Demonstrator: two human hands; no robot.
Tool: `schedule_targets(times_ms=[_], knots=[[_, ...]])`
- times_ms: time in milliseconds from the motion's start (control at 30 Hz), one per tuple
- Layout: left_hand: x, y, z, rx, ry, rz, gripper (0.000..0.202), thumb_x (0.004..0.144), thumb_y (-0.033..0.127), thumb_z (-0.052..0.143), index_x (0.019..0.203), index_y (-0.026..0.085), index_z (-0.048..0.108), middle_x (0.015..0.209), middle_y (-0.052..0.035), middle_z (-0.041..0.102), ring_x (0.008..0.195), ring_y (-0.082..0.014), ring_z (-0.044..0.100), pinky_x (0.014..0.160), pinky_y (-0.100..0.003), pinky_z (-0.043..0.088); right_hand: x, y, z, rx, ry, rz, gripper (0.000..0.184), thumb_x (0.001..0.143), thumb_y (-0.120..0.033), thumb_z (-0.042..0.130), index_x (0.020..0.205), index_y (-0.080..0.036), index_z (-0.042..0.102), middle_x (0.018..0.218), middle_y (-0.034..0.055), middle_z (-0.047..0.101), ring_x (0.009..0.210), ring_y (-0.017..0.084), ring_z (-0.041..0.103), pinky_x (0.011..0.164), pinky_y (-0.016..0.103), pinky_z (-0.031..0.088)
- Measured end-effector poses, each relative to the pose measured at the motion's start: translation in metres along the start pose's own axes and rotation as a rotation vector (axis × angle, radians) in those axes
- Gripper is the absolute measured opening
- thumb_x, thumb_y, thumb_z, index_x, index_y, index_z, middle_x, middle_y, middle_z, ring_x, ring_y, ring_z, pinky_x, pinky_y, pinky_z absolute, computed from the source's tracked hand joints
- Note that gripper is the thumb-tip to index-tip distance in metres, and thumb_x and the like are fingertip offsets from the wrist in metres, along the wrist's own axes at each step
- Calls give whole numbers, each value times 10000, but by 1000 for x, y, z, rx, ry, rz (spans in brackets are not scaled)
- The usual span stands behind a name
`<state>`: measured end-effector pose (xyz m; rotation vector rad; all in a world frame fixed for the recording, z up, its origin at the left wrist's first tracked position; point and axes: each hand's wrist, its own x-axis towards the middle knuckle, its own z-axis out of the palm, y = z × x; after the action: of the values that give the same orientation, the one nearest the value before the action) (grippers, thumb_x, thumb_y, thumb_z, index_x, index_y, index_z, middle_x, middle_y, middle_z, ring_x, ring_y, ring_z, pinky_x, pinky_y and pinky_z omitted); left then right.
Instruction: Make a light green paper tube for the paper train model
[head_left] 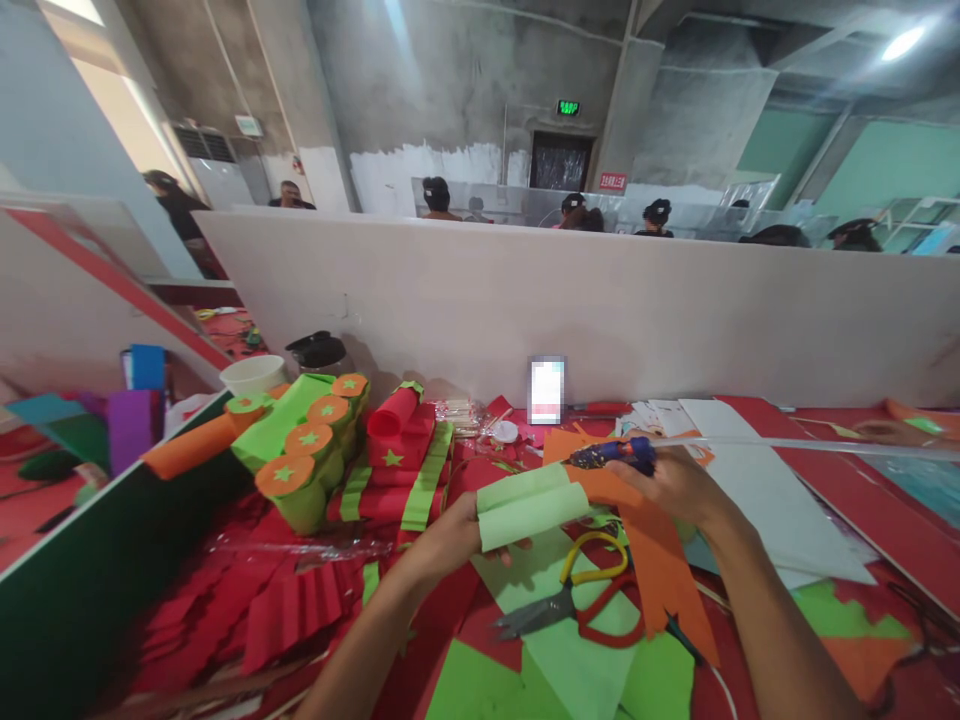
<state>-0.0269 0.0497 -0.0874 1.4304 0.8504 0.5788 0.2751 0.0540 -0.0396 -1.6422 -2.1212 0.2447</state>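
My left hand [450, 540] is closed on a rolled piece of light green paper [529, 505], held over the worktable. My right hand [675, 485] grips a dark blue glue gun [615, 455] whose nozzle points left, just above the roll's top edge. A clear glue stick [810, 445] juts from the gun's back toward the right. Beneath my hands lie scissors with yellow and red handles [577, 595] on green and orange paper sheets [660, 570].
Finished paper tubes, green with orange star caps [307, 445] and red with green bands [401, 450], stand at the left. A phone [545, 390] leans against the white partition [600, 300]. White sheets [757, 490] lie right. People sit beyond the partition.
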Motion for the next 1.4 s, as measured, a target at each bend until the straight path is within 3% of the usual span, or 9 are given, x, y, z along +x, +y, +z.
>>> schedule_targets(times_ms=[233,433,533,767,933,1167,1400], knots=[[0,-5,0,-14,-5,10,244,725,152,576,900,119,744,661,-52,717,552,-130,617,545,-204,426,-1,-6,0,17,-14,16,265,870,-458,534,772,-231,629,731,6,682,675,204,606,618,285,423],[1,-7,1,-43,-11,25,367,710,119,523,1021,138,716,787,-54,741,569,-122,626,545,-198,425,1,-18,7,43,-52,-15,295,871,-486,532,766,-239,654,785,19,701,725,218,624,669,303,443],[2,-8,3,-53,-18,23,371,717,129,528,1042,141,707,799,-55,743,564,-119,624,537,-195,422,2,-25,12,53,-88,-43,327,875,-498,529,723,-236,652,761,20,693,710,216,624,663,302,438],[2,-10,9,-89,-43,2,200,738,195,577,846,119,727,753,-72,739,557,-131,625,533,-207,431,3,-40,21,44,-136,-101,370,890,-550,498,748,-226,605,774,19,640,718,199,606,643,280,417],[3,-10,13,-119,-43,-17,229,709,198,622,910,126,706,786,-67,754,537,-120,626,505,-190,415,4,-47,28,72,-129,-135,384,870,-554,528,691,-214,549,737,7,590,666,178,572,622,278,413],[4,-12,18,-103,-58,-18,211,745,209,565,854,119,722,769,-66,755,510,-107,623,499,-184,415,4,-59,33,53,-133,-217,413,885,-536,526,635,-207,545,723,10,569,651,166,530,594,275,396],[4,-12,15,-104,-64,7,222,743,208,566,886,126,714,775,-67,751,522,-120,630,516,-199,425,5,-53,32,74,-144,-174,408,873,-562,527,675,-209,579,728,13,597,647,171,547,595,271,409]])
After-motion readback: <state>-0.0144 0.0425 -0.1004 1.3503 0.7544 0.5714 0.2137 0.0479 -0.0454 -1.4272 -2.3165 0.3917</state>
